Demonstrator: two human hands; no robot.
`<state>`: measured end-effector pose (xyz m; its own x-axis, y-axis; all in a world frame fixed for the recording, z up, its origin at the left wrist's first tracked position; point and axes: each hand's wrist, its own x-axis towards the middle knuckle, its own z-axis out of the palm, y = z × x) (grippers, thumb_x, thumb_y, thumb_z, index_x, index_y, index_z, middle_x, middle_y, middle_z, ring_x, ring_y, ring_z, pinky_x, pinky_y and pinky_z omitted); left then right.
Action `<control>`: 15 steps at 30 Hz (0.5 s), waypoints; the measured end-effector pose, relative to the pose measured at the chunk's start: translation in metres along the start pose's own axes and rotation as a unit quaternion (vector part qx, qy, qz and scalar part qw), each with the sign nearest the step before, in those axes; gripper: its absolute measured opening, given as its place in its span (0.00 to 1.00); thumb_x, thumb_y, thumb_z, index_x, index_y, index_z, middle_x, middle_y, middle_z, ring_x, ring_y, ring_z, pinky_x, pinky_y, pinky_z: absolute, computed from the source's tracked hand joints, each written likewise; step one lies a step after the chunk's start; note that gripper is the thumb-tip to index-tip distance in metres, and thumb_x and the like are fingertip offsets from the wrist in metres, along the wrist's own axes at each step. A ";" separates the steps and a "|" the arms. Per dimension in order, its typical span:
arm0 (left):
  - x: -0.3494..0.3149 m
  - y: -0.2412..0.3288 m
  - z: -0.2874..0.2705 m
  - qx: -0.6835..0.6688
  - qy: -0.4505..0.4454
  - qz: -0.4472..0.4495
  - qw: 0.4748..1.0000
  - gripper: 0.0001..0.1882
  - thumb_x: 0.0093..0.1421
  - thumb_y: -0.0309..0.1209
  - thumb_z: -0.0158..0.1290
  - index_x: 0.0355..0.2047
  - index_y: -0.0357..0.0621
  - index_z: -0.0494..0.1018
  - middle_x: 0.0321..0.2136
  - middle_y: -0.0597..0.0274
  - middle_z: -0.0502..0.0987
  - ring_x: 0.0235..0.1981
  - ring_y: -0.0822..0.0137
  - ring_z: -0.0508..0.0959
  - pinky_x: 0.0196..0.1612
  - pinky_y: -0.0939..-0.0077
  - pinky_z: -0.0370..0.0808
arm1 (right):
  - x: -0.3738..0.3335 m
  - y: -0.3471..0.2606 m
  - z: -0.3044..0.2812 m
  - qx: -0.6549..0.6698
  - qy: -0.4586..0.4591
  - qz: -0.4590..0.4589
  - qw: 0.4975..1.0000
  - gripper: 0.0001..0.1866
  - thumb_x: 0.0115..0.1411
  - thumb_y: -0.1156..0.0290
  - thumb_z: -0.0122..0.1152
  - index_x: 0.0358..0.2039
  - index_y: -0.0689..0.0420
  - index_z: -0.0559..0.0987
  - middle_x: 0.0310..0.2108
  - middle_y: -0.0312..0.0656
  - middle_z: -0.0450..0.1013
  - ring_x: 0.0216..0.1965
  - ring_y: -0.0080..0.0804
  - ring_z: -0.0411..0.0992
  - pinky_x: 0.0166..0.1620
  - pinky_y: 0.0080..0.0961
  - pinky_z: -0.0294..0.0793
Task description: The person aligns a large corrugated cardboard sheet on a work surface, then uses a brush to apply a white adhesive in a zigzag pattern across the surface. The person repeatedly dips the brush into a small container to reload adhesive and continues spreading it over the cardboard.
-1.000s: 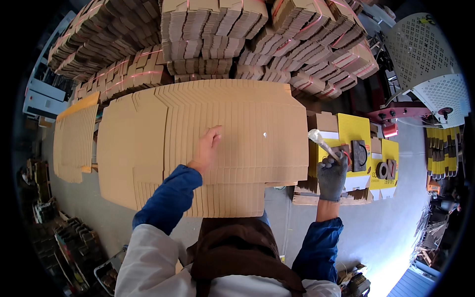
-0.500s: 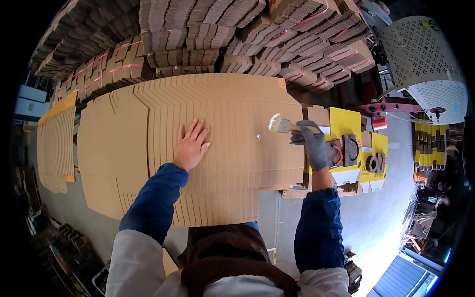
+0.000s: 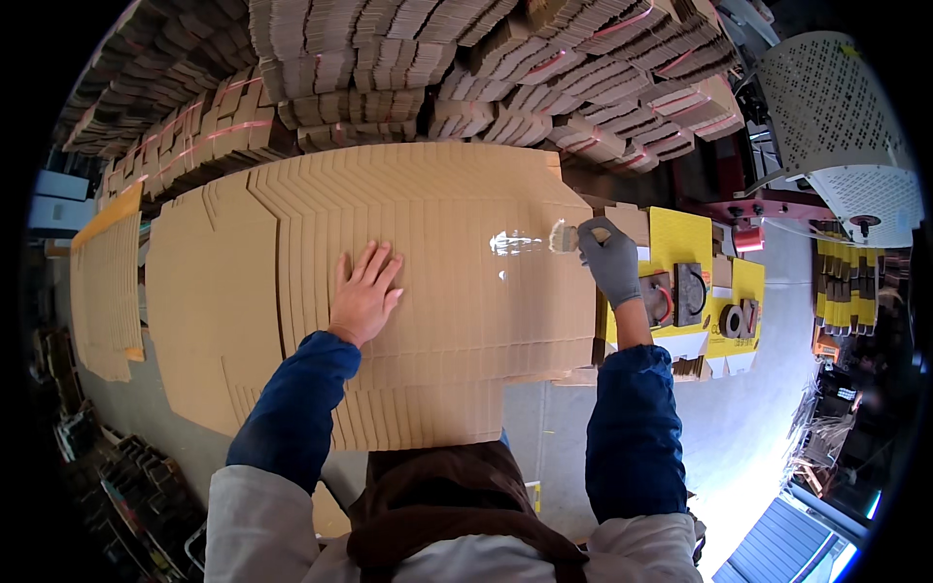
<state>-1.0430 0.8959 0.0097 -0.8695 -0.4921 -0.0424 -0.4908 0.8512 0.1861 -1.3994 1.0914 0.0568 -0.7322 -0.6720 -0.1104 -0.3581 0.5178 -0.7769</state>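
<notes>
The left hand [image 3: 366, 299] lies flat, fingers spread and gripping nothing, on the cardboard [image 3: 437, 301]. The gloved right hand [image 3: 612, 262] is closed around the brush [image 3: 563, 236], whose bristles apparently touch the cardboard beside a shiny white streak [image 3: 513, 243].

Perforated guard [image 3: 821, 107], strapped cardboard bundles [image 3: 595, 144]

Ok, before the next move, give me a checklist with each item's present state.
1. Brush gripped in the right hand: ok.
2. Left hand spread on the cardboard: ok.
3. Both hands gloved: not ok, the left is bare.
4. White streak clear of the left hand: ok, it lies well to its right.
5. Brush touching the cardboard: cannot tell from this view.
</notes>
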 end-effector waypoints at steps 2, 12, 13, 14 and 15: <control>0.000 0.001 0.001 0.002 -0.009 -0.006 1.000 0.26 0.65 0.42 0.50 0.63 0.54 0.64 0.67 0.62 0.59 0.70 0.59 0.54 0.68 0.39 0.49 | -0.003 -0.019 0.014 0.099 -0.042 -0.026 0.994 0.06 0.63 0.66 0.59 0.34 0.53 0.81 0.20 0.39 0.78 0.19 0.27 0.76 0.27 0.24 0.75; 0.003 0.002 0.004 0.006 -0.001 0.001 1.000 0.27 0.65 0.43 0.50 0.63 0.54 0.65 0.67 0.63 0.59 0.70 0.59 0.54 0.67 0.38 0.50 | 0.024 0.023 0.002 -0.092 -0.004 -0.012 0.996 0.08 0.60 0.63 0.60 0.33 0.52 0.81 0.26 0.49 0.79 0.30 0.49 0.79 0.35 0.38 0.78; 0.000 0.000 0.004 0.011 -0.004 -0.001 1.000 0.27 0.64 0.43 0.51 0.63 0.54 0.65 0.67 0.63 0.59 0.70 0.59 0.54 0.67 0.38 0.50 | 0.025 0.023 -0.011 -0.123 0.009 -0.013 0.992 0.08 0.60 0.63 0.60 0.33 0.52 0.81 0.25 0.49 0.79 0.29 0.49 0.79 0.34 0.39 0.78; -0.002 -0.001 0.004 0.016 -0.006 -0.003 1.000 0.27 0.64 0.43 0.51 0.63 0.54 0.64 0.67 0.63 0.59 0.70 0.60 0.54 0.67 0.38 0.50 | 0.026 0.023 -0.020 -0.153 0.023 -0.014 0.988 0.08 0.60 0.63 0.60 0.32 0.53 0.81 0.25 0.50 0.78 0.29 0.48 0.79 0.34 0.39 0.78; -0.002 -0.003 0.002 0.017 -0.013 -0.010 1.000 0.27 0.64 0.42 0.51 0.63 0.53 0.64 0.68 0.63 0.58 0.70 0.59 0.54 0.68 0.39 0.49 | 0.023 0.001 -0.018 -0.044 0.004 0.024 0.999 0.10 0.60 0.62 0.59 0.31 0.54 0.81 0.24 0.48 0.78 0.26 0.45 0.79 0.33 0.37 0.77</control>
<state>-1.0399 0.8948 0.0075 -0.8607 -0.5043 -0.0704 -0.5089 0.8473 0.1520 -1.4271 1.0859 0.0644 -0.7544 -0.6409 -0.1415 -0.3712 0.5944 -0.7134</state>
